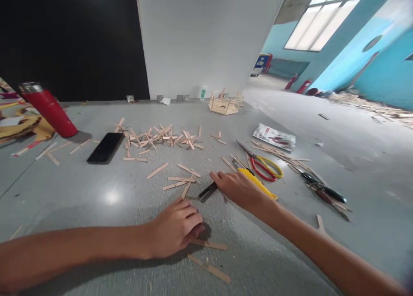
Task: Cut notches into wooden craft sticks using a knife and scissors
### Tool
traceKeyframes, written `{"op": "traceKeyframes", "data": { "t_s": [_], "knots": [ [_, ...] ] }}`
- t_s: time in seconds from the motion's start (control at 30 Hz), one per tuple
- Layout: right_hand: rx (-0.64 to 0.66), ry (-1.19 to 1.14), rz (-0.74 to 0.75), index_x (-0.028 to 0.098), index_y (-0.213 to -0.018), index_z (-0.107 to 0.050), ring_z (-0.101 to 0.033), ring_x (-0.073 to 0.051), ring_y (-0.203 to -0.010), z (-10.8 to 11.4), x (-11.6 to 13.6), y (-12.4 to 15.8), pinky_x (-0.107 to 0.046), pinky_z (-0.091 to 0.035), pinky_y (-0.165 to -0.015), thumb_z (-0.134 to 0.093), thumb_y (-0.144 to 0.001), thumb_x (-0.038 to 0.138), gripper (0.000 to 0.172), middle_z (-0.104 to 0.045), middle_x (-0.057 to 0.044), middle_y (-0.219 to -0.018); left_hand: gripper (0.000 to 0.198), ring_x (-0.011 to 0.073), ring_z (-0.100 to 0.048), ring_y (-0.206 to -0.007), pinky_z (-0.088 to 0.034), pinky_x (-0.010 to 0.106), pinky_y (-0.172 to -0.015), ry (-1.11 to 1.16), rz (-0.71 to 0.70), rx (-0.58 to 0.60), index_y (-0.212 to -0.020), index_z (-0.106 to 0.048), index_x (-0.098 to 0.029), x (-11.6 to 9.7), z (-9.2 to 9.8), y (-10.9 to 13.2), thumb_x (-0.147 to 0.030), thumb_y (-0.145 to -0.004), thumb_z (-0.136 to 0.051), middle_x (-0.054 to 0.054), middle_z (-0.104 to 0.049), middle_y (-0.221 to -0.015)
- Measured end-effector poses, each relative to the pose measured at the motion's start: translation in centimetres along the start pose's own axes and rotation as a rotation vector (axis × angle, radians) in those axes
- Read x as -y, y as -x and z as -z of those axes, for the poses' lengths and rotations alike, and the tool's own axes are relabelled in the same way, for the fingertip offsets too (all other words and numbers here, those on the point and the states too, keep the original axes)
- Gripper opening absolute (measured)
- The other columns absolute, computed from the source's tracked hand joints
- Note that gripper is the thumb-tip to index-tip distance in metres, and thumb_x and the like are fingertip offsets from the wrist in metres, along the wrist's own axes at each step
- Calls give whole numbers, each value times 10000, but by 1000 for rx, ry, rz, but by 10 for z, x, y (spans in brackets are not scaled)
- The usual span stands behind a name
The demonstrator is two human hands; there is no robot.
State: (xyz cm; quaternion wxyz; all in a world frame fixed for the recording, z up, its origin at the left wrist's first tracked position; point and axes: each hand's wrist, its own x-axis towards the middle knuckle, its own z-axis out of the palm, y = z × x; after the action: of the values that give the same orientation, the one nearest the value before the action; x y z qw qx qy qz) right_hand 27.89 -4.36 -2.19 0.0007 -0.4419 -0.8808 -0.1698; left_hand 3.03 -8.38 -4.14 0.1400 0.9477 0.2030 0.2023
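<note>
Centrally, left hand [176, 227] fisted pressing stick [208, 244]; right hand [237, 188] grip closed on cutter [209, 191].

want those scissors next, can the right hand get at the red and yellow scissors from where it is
Probably yes: the right hand lies just left of the scissors, with only the yellow knife between them and nothing on top of them.

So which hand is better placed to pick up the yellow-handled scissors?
Right, probably. The right hand rests on the floor holding a dark blade tool, right beside the scissors. The left hand lies nearer the body, pressing on a wooden stick.
</note>
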Motion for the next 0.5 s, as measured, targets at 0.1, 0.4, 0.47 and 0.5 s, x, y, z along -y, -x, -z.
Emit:
{"op": "traceKeyframes", "data": {
  "t_s": [0.1,0.4,0.47,0.5],
  "knots": [
    [-82,-20,-78,174,-953,-596,-652,-186,-546,-9,-3,4,-302,-248,-484,-593,-863,5,191,-692,-18,-724,249,209,-614,-854,-435,342,-857,140,30,50,-930,-667,-185,5,2,0,-415,-901,-760,19,-681,-863],
    [-314,-199,-201,185,-861,-575,-547,-125,-539,-13,-3,18,-259,-346,-522,-410,-1052,212,254,-619,-4,-684,242,190,-584,-832,-422,353,-898,135,-20,1,-879,-670,-164,6,1,5,-235,-1051,-515,31,-662,-818],
    [-310,-253,-168,165,-1013,-610,-588,-131,-590,-13,-3,18,-250,-398,-543,-406,-1068,218,219,-670,-37,-788,256,198,-582,-836,-438,356,-878,47,-1,-66,-905,-659,-162,5,-1,6,-220,-1068,-470,38,-663,-834],
    [-306,-277,-148,154,-1102,-612,-613,-140,-624,-14,-3,18,-253,-424,-559,-399,-1072,211,222,-689,-60,-849,242,205,-582,-843,-447,359,-863,8,28,-102,-930,-654,-161,5,-2,6,-210,-1069,-463,41,-667,-851]
  ]
}}
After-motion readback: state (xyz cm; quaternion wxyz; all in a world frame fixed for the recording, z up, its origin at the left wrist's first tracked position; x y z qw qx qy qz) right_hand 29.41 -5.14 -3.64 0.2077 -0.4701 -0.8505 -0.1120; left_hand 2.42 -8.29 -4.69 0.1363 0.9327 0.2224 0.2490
